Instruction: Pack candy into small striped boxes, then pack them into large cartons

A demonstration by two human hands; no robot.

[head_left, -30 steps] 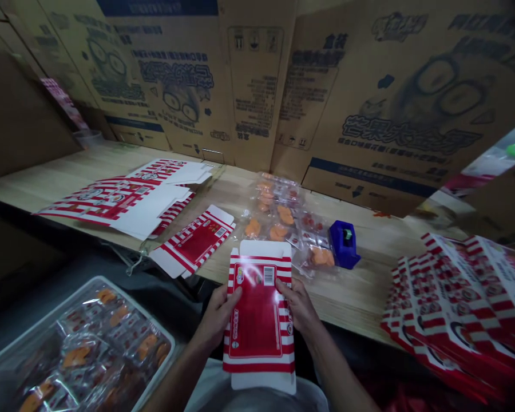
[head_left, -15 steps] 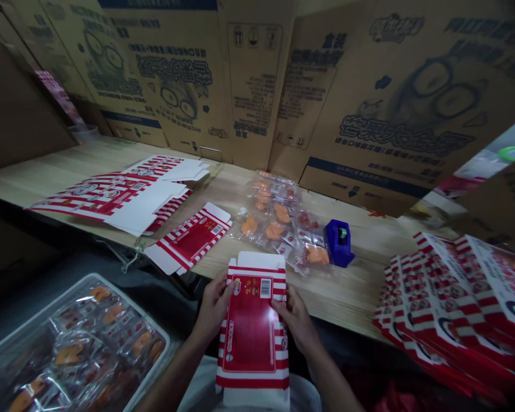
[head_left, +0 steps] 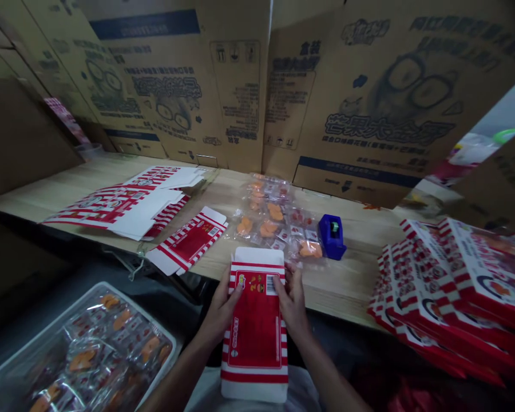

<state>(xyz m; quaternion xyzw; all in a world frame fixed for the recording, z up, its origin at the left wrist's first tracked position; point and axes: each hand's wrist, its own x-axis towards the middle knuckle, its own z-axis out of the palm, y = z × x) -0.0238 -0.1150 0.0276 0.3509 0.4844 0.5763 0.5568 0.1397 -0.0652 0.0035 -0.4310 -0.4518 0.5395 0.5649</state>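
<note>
One carton (head_left: 254,329), lengthwise forward, left hand (head_left: 218,312), right hand (head_left: 292,300)

Gap on wood bench (head_left: 352,292) btwn blue tape dispenser (head_left: 332,237) & box stack (head_left: 444,292) — sachets (head_left: 274,217) block fwd path

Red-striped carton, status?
Left hand, right hand gripping both sides of red-striped carton. Carton lifted, lying flat. Clear packets just beyond.

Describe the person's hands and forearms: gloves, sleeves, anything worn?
The left hand and right hand are bare: no gloves, and no watch, ring or band shows. The forearms show no sleeves. Pale clothing shows at the lower edge of the view.
</note>
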